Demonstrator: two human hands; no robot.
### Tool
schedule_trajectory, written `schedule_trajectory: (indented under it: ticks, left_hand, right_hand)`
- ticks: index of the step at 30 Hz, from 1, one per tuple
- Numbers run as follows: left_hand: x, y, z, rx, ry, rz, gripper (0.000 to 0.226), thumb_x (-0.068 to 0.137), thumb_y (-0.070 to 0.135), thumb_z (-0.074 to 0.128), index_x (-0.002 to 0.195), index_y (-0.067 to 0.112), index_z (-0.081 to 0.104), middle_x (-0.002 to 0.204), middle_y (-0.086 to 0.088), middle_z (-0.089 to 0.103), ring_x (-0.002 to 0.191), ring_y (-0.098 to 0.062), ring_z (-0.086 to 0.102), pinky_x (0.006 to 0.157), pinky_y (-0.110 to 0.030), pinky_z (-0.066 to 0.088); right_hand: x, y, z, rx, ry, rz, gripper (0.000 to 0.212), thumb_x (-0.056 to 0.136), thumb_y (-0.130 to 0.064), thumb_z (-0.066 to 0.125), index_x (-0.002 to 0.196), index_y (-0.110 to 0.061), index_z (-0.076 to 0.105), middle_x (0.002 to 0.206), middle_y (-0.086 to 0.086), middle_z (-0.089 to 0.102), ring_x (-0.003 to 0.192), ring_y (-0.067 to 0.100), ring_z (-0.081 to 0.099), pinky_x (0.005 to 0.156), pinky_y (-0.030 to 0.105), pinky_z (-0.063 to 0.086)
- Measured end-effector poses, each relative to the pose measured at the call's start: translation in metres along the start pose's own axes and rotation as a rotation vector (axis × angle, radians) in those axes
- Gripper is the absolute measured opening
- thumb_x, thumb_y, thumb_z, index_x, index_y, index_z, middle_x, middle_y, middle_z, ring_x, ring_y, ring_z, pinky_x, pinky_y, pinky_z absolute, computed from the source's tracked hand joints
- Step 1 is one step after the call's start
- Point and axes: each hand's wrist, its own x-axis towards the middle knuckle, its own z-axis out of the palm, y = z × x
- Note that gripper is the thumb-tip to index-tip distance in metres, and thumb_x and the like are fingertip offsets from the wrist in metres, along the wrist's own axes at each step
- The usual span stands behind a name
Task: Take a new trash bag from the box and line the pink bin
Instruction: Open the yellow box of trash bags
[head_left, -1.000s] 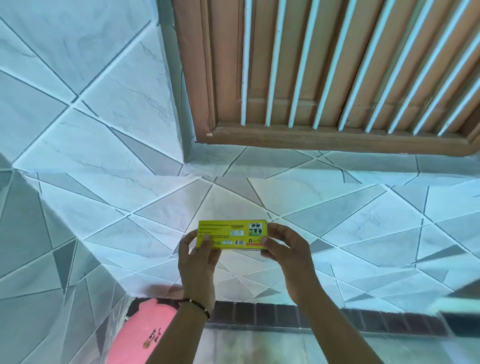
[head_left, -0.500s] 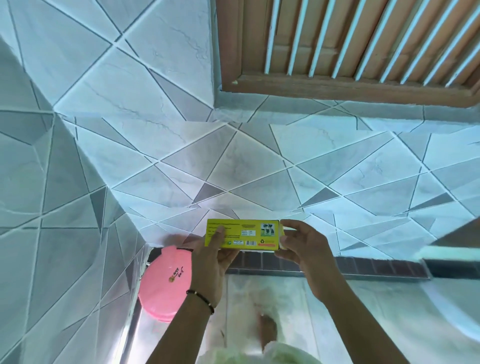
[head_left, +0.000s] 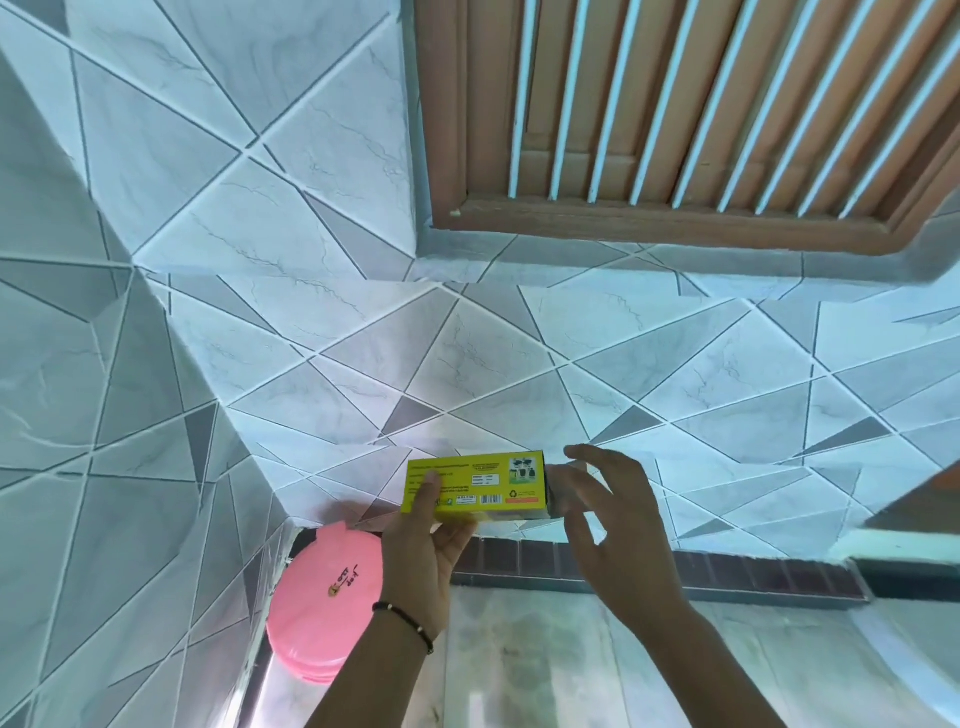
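Observation:
A small yellow trash bag box (head_left: 488, 486) is held up in front of the tiled wall, long side level. My left hand (head_left: 423, 551) grips its left end, thumb across the printed face. My right hand (head_left: 608, 525) hovers at the box's right end with fingers spread, and the grey end flap (head_left: 563, 491) there looks opened outward. The pink bin (head_left: 327, 603) stands below on the floor in the left corner, its lid closed and a small sticker on top. No bag is visible.
Grey and white tiled walls (head_left: 311, 322) meet in the corner at left. A brown wooden window frame with white bars (head_left: 675, 114) fills the upper right. A dark brick-pattern strip (head_left: 727, 571) runs along the wall base above a pale marble floor (head_left: 571, 665).
My right hand has let go of the box's right end and spread its fingers; the end flap now stands open. The view tilted, so the pink bin shows more fully.

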Motion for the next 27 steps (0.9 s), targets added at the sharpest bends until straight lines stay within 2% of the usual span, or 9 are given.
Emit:
schedule_trajectory:
  ticks: [4, 6, 8, 12, 18, 22, 27]
  left_hand:
    - [-0.002, -0.01, 0.009, -0.005, 0.003, 0.023, 0.013, 0.088, 0.025, 0.057, 0.091, 0.013, 0.062, 0.073, -0.003, 0.067, 0.063, -0.016, 0.066, 0.068, -0.029, 0.058]
    - [-0.002, -0.014, 0.012, 0.002, -0.01, 0.029, 0.017, 0.089, 0.026, 0.057, 0.097, 0.011, 0.061, 0.084, -0.007, 0.066, 0.066, -0.017, 0.067, 0.069, -0.03, 0.059]
    - [-0.002, -0.017, 0.015, 0.016, -0.01, 0.038, 0.023, 0.088, 0.026, 0.058, 0.104, 0.009, 0.059, 0.086, -0.008, 0.067, 0.067, -0.017, 0.069, 0.07, -0.03, 0.059]
    - [-0.002, -0.022, 0.021, 0.009, -0.01, 0.071, 0.024, 0.086, 0.025, 0.059, 0.105, 0.01, 0.06, 0.085, -0.007, 0.068, 0.067, -0.015, 0.07, 0.073, -0.031, 0.059]
    - [-0.001, -0.027, 0.032, 0.011, 0.027, 0.113, 0.016, 0.087, 0.025, 0.058, 0.097, 0.013, 0.061, 0.071, 0.002, 0.073, 0.065, -0.013, 0.071, 0.067, -0.029, 0.06]
    - [0.002, -0.027, 0.036, 0.013, 0.047, 0.119, 0.012, 0.088, 0.025, 0.057, 0.093, 0.014, 0.061, 0.066, 0.003, 0.071, 0.061, -0.011, 0.07, 0.058, -0.025, 0.059]
    - [0.006, -0.027, 0.041, 0.042, 0.044, 0.132, 0.011, 0.088, 0.025, 0.057, 0.089, 0.015, 0.061, 0.062, 0.003, 0.07, 0.059, -0.011, 0.069, 0.055, -0.023, 0.058]
  right_hand:
    - [0.0, 0.013, -0.011, 0.012, -0.037, -0.05, 0.026, 0.082, -0.019, 0.05, 0.106, -0.026, 0.058, 0.116, -0.001, 0.06, 0.112, 0.017, 0.047, 0.092, 0.037, 0.042]
    - [0.0, 0.016, -0.014, 0.031, -0.041, -0.046, 0.028, 0.082, -0.022, 0.051, 0.109, -0.026, 0.056, 0.117, -0.002, 0.058, 0.114, 0.016, 0.046, 0.092, 0.037, 0.043]
    - [0.0, 0.017, -0.015, 0.042, -0.054, -0.033, 0.034, 0.083, -0.024, 0.051, 0.116, -0.026, 0.054, 0.119, -0.003, 0.053, 0.115, 0.013, 0.043, 0.094, 0.034, 0.042]
    - [0.001, 0.026, -0.017, -0.002, -0.059, -0.028, 0.035, 0.083, -0.026, 0.048, 0.118, -0.026, 0.051, 0.119, -0.008, 0.045, 0.113, 0.011, 0.041, 0.093, 0.028, 0.037]
    - [0.007, 0.038, -0.022, -0.031, -0.01, -0.063, 0.02, 0.085, -0.022, 0.049, 0.102, -0.023, 0.059, 0.104, -0.004, 0.059, 0.101, 0.011, 0.046, 0.084, 0.022, 0.042]
    - [0.009, 0.043, -0.029, 0.154, 0.045, -0.029, 0.005, 0.083, -0.022, 0.055, 0.085, -0.023, 0.06, 0.088, -0.009, 0.062, 0.086, 0.006, 0.053, 0.076, 0.011, 0.041]
    - [0.009, 0.043, -0.026, 0.355, -0.073, 0.119, 0.011, 0.081, -0.024, 0.061, 0.077, -0.019, 0.07, 0.07, -0.026, 0.063, 0.072, 0.001, 0.062, 0.064, 0.01, 0.048]
